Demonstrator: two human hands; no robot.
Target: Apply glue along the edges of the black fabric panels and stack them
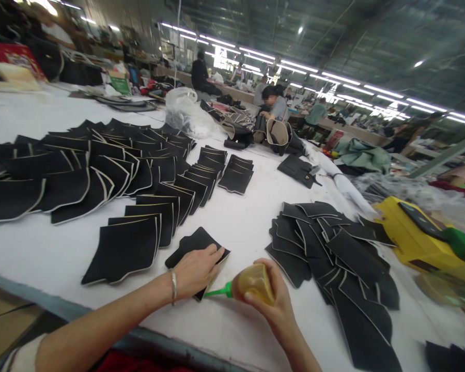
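A black panel (196, 242) lies flat on the white table near its front edge. My left hand (199, 269), with a bracelet at the wrist, rests on this panel, its fingers together near the right corner. In my right hand (273, 289) is a squeeze bottle (253, 284) of amber liquid, tilted on its side. Its green nozzle (219, 291) points left, with the tip at the panel's lower edge. Overlapping rows of black panels (126, 248) with pale edges spread to the left. A loose heap of black pieces (333, 248) lies to the right.
The white table (248, 217) has its front edge close to me. A yellow and green object (422, 232) stands at the right. Farther back are a clear plastic bag (184, 111), a black item with a strap (298, 169) and dark bags (277, 132). People work beyond.
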